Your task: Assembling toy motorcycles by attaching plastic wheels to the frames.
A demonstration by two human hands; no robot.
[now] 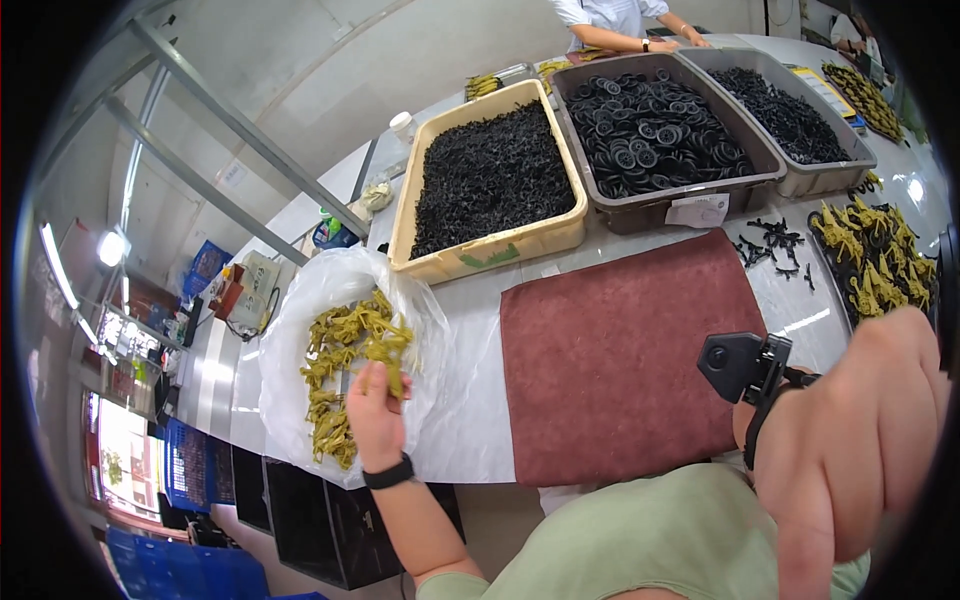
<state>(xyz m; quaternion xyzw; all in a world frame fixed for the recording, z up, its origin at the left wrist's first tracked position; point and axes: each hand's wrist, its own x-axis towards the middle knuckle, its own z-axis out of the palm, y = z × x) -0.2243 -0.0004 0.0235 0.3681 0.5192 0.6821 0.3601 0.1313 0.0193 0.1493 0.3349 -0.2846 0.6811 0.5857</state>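
Observation:
My left hand, with a black band at the wrist, is over an opened clear plastic bag. Its fingers are closed on a small olive-yellow plastic piece. Many more olive-yellow pieces lie in the bag around it. Large and close at the right edge is my right hand, its fingers curled in; whatever it may hold is hidden. Beside it a black clip-like device is attached to a strap. A reddish-brown cloth mat covers the table between my hands.
Beyond the mat stand a cream bin of small black pieces, a brown bin of black wheel-like discs and a grey bin. Loose black pieces and a tray of assembled yellow-and-black pieces are rightward. A co-worker works across the table.

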